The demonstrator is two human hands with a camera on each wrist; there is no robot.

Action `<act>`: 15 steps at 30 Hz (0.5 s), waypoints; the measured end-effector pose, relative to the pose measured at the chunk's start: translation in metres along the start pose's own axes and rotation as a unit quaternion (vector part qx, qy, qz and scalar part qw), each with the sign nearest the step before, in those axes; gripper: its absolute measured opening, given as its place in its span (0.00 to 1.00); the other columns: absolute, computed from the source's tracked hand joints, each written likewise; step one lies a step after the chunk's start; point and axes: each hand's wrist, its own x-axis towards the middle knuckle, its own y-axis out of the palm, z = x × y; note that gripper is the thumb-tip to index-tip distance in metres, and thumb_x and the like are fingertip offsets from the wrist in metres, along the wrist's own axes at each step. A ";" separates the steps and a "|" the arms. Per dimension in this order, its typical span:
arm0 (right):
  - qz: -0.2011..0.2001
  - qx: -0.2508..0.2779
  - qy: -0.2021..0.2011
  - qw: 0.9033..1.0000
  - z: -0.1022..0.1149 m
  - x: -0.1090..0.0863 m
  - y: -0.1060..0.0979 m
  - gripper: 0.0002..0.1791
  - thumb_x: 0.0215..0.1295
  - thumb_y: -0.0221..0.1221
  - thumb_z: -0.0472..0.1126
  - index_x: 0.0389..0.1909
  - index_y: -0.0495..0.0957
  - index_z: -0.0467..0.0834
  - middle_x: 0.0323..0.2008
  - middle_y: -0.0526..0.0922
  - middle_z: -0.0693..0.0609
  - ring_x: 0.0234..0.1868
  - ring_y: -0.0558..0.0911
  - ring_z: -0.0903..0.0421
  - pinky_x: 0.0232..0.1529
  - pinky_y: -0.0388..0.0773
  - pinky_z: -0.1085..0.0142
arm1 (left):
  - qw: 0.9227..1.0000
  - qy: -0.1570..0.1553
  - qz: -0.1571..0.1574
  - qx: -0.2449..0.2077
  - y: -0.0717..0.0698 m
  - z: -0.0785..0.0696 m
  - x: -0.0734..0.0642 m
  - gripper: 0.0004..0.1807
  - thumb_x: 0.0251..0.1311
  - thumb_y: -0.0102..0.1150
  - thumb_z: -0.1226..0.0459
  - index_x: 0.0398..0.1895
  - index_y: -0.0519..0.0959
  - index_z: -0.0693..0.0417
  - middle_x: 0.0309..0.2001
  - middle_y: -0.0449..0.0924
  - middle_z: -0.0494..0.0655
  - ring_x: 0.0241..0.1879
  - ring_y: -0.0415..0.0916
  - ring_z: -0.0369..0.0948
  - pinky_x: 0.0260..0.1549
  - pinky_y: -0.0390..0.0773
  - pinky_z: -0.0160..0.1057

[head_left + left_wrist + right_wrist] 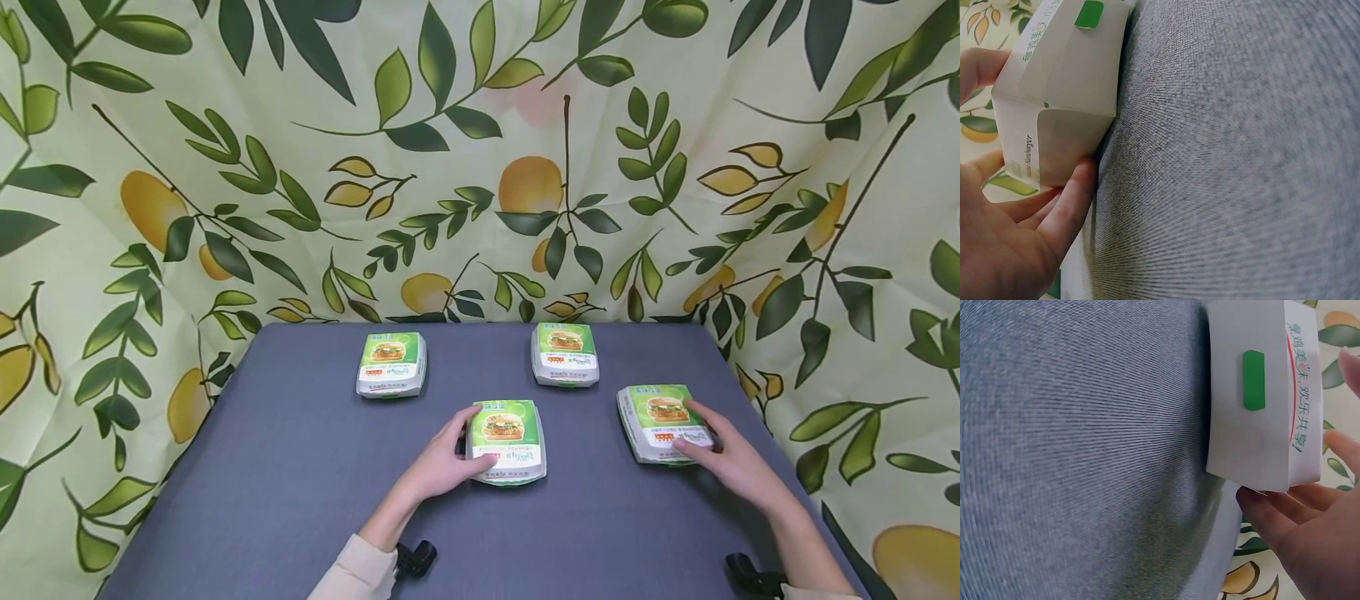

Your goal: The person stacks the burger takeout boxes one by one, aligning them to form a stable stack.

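A white-and-green hamburger box (510, 442) with a burger picture on its lid sits near the middle of the table. My left hand (438, 460) grips its left side, thumb over the front of the lid; in the left wrist view, fingertips touch the box's side wall (1069, 147) low by the cloth. At the right, a matching hamburger box (660, 421) stands slightly turned. My right hand (738, 462) holds it by its right side, thumb on the lid's front part. The right wrist view shows this box's front wall (1250, 437) with a green tab, resting on the cloth.
Two more such boxes stand farther back, one at the left (390, 367) and one at the right (565, 357). Grey-blue cloth covers the table (300, 492). A leaf-and-fruit patterned curtain (450, 233) hangs behind and along both sides. Each wrist wears a dark camera.
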 end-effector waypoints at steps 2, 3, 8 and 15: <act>-0.001 -0.003 0.001 1.000 -0.001 0.001 0.001 0.48 0.72 0.61 0.54 0.79 0.48 0.33 0.72 0.51 0.22 0.69 0.56 0.27 0.59 0.58 0.31 | 1.000 0.000 0.000 0.000 0.000 0.000 0.000 0.45 0.60 0.72 0.49 0.78 0.60 0.42 0.69 0.66 0.54 0.63 0.69 0.47 0.50 0.78 0.41; -0.002 -0.004 0.002 1.000 -0.001 0.002 0.001 0.49 0.72 0.61 0.54 0.79 0.48 0.33 0.72 0.51 0.22 0.69 0.56 0.26 0.59 0.58 0.30 | 1.000 0.001 -0.001 0.001 -0.001 0.000 0.000 0.45 0.60 0.72 0.49 0.78 0.60 0.42 0.69 0.66 0.54 0.62 0.69 0.48 0.49 0.78 0.41; -0.003 -0.002 0.011 1.000 -0.003 0.004 0.003 0.50 0.70 0.63 0.54 0.79 0.48 0.34 0.72 0.50 0.22 0.70 0.53 0.25 0.61 0.54 0.28 | 1.000 0.007 -0.001 -0.001 -0.001 -0.001 0.001 0.45 0.59 0.72 0.49 0.78 0.60 0.43 0.69 0.66 0.54 0.62 0.69 0.47 0.49 0.78 0.42; 0.004 0.015 0.027 1.000 -0.005 0.006 0.005 0.52 0.70 0.62 0.57 0.80 0.46 0.37 0.72 0.51 0.23 0.68 0.57 0.29 0.59 0.57 0.32 | 1.000 0.004 -0.002 0.002 0.000 0.000 0.000 0.45 0.59 0.72 0.49 0.78 0.61 0.44 0.68 0.67 0.54 0.62 0.70 0.47 0.49 0.78 0.40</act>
